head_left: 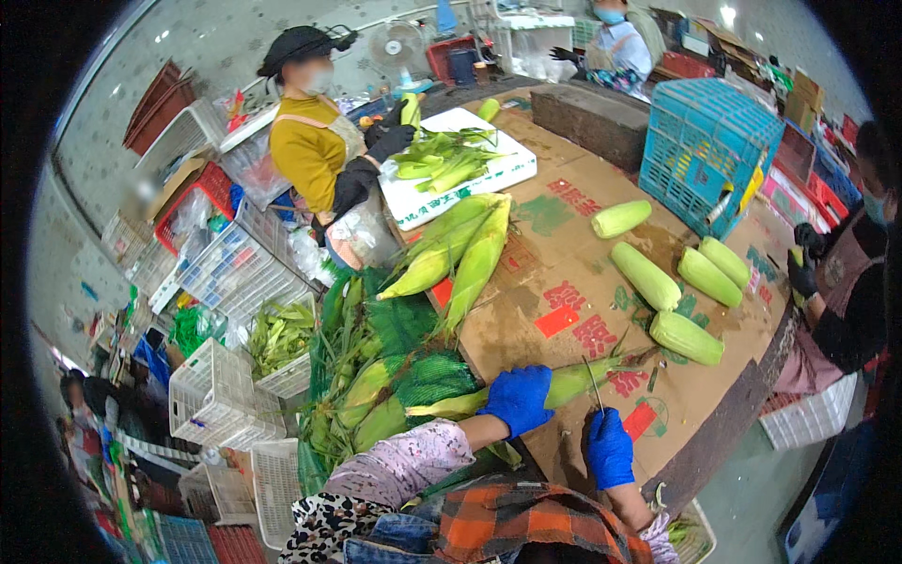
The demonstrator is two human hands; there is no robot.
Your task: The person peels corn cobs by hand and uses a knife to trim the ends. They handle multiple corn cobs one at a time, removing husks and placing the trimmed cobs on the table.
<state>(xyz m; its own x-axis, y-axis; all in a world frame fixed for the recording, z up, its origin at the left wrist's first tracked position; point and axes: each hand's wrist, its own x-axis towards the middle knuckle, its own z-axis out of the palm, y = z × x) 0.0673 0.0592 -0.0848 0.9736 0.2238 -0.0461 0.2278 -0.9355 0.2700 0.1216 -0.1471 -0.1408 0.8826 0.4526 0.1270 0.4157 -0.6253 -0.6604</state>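
My left hand (pixel 518 400), in a blue glove, is closed around an ear of corn in its husk (pixel 578 383) that lies along the cardboard-covered table (pixel 514 331). In my blue-gloved right hand (pixel 609 449) is a knife (pixel 594 384); its narrow blade stands up beside the ear's silk end. Several trimmed ears of corn (pixel 646 276) in pale green husk lie beyond my hands to the right. Ahead of my left hand rest more unhusked ears (pixel 479 254). A green mesh sack (pixel 416 324) holding corn sits left of me at the table's edge.
A white foam lid (pixel 507 169) carries loose husks (pixel 447 162); a person in yellow (pixel 306 141) works beside it. A blue plastic crate (pixel 705 148) stands at the far right. Another person (pixel 838 282) is at the right edge. White crates (pixel 225 395) crowd the floor at left.
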